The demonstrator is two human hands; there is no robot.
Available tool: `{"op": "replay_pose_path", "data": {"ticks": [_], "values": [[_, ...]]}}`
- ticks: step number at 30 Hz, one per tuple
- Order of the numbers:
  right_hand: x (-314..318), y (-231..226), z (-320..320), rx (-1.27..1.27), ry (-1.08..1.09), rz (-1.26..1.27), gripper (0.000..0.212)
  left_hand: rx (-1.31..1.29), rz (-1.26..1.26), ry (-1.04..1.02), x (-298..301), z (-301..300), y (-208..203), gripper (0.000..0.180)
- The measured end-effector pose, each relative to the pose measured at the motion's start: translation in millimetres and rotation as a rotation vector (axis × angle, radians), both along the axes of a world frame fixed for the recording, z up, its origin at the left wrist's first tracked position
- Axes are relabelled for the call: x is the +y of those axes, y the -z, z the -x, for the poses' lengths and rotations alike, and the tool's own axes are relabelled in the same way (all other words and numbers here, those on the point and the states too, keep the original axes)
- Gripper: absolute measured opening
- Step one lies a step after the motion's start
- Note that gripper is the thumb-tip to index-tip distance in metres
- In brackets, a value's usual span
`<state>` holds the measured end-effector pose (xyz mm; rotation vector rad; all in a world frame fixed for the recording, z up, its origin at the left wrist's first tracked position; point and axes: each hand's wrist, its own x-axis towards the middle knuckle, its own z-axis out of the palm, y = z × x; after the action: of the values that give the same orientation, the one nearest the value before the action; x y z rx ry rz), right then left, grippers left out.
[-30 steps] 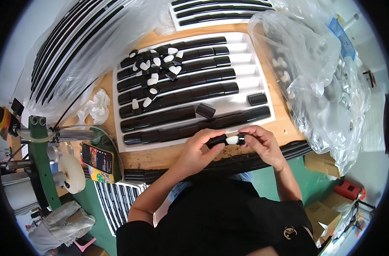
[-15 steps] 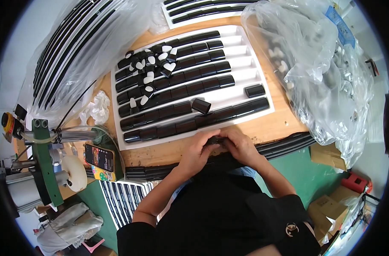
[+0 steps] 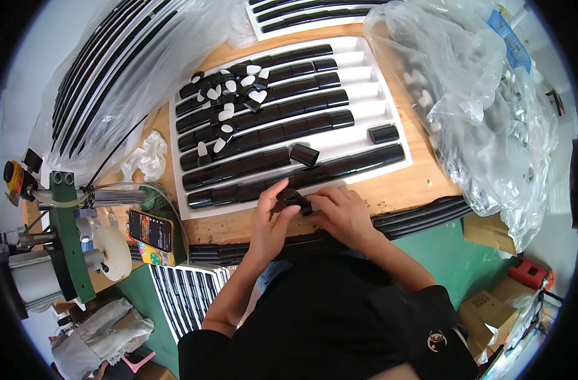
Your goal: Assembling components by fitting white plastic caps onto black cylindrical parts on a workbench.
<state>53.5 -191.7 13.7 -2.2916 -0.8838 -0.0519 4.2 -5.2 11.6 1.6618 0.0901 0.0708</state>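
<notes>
Just in front of the tray's near edge, my left hand [image 3: 268, 225] grips a small glossy black plastic cap [image 3: 293, 199] between thumb and fingers. My right hand [image 3: 346, 216] is closed at the cap's right end, its fingertips partly hiding it. Beyond both hands lies a white tray [image 3: 372, 113] with rows of similar black caps. One loose cap [image 3: 304, 155] sits tilted across a gap in a near row, and another cap [image 3: 383, 133] lies apart at the right. A heap of small black pieces with white faces [image 3: 227, 113] covers the rows' left part.
Clear plastic bags [image 3: 466, 95] crowd the right side, and wrapped trays [image 3: 99, 69] stand at the far left. A green-framed machine [image 3: 70, 234] with a white roller is at left, beside a propped phone [image 3: 151, 230]. Dark strips [image 3: 422, 216] line the table's front edge.
My hands have moved slightly left and farther apart. The black cap now shows, raised in my left hand, where it was mostly covered by both hands before.
</notes>
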Motion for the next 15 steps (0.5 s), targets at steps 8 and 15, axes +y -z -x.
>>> {"op": "replay_pose_path", "data": {"ticks": [8, 15], "values": [[8.1, 2.3, -2.8, 0.048, -0.046, 0.056, 0.036, 0.061, 0.177, -0.067, 6.1, 13.4, -4.3, 0.039], [-8.8, -7.6, 10.3, 1.096, 0.259, -1.033, 0.031, -0.025, 0.523, -0.152, -24.3, 10.8, -14.4, 0.030]]}}
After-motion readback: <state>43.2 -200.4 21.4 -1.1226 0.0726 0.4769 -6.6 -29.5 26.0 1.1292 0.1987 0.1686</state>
